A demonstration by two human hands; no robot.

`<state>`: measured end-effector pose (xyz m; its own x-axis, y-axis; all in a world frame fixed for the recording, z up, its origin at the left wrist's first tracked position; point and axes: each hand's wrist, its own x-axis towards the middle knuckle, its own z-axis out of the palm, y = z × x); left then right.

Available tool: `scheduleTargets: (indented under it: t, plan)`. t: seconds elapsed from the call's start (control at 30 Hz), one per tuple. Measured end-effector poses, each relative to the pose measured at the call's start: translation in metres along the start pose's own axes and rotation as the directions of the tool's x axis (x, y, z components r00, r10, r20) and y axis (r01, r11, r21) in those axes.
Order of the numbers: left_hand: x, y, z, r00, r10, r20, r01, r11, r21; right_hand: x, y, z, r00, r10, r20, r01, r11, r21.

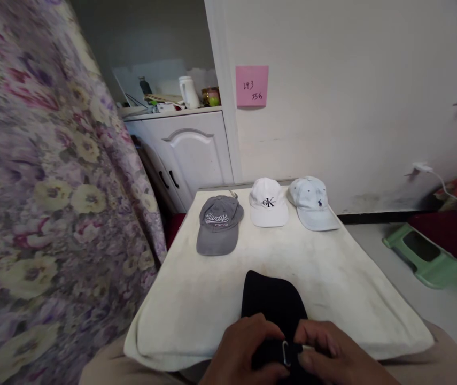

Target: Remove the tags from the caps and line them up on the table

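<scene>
A black cap [273, 299] lies at the near edge of the cloth-covered table, its brim pointing away from me. My left hand [248, 347] pinches the dark strap beside a small metal buckle [285, 354]. On the other side of that buckle, my right hand [332, 350] grips the strap end between thumb and fingers. Something small and pale shows at the right fingertips; I cannot make out what it is. Both hands hide much of the cap's near part.
Toward the back of the table [196, 305] sit a grey cap [218, 224], a white cap [268, 203] and a pale blue cap [313, 204]. A floral curtain [52, 187] hangs at left. A green stool [424, 259] stands on the floor at right.
</scene>
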<state>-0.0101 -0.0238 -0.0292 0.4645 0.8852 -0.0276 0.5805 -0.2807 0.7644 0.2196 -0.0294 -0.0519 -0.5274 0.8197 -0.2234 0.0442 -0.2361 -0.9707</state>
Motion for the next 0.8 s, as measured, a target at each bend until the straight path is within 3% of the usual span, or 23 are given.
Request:
scheduleTargets:
  t: [0.13, 0.27, 0.43, 0.63, 0.8]
  plan:
    - [0.000, 0.004, -0.008, 0.993, -0.064, 0.099, 0.072, 0.994, -0.082, -0.002, -0.004, 0.000, 0.999, 0.024, -0.028, -0.025, 0.999, -0.032]
    - [-0.002, 0.006, -0.012, 0.993, -0.040, 0.107, 0.054, 0.990, -0.127, -0.002, 0.000, -0.001, 0.999, 0.023, -0.027, -0.023, 1.000, -0.011]
    - [-0.003, 0.006, -0.009, 0.991, -0.072, 0.116, 0.082, 0.993, -0.082, 0.001, 0.010, 0.000, 0.998, 0.061, -0.032, -0.059, 0.997, 0.044]
    - [0.002, 0.012, -0.009, 0.970, -0.182, 0.160, 0.194, 0.979, -0.062, 0.004, 0.014, 0.002, 0.988, 0.121, -0.100, -0.119, 0.992, 0.030]
    - [0.004, 0.018, -0.007, 0.964, -0.202, 0.174, 0.206, 0.979, -0.007, 0.002, 0.015, 0.001, 0.984, 0.127, -0.121, -0.130, 0.991, -0.018]
